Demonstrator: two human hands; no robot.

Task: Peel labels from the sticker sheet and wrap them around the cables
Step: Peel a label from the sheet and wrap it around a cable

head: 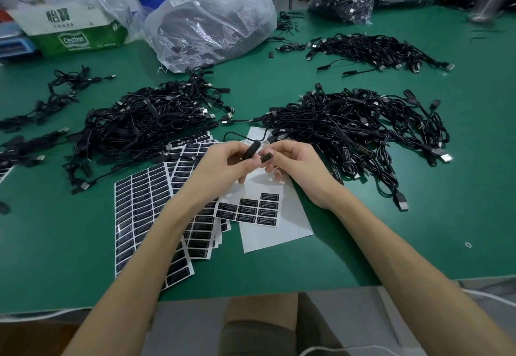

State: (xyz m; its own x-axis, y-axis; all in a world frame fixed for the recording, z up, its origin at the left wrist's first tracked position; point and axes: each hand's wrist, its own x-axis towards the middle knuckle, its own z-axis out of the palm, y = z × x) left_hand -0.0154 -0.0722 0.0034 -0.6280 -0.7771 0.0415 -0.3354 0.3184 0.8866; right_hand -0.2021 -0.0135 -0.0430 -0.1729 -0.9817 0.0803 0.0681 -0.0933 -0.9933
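While my left hand (223, 160) is pinching the cable (249, 150) by its black body, my right hand (293, 165) is pinching a peeled label (266, 157) just beside it.

Both are hovering directly above the sticker sheet (276, 233). I am judging the label could go on crooked, or cling to my fingertip, if the cable twists in my pinch. Beyond the grip, cable heaps (363, 126) are crowding either side; bare table (391, 244) is lying open nearer me.

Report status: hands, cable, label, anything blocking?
Left hand grips cable by its black module. Right hand pinches black label beside it. Sticker sheet underneath, mostly peeled. Nothing blocking.
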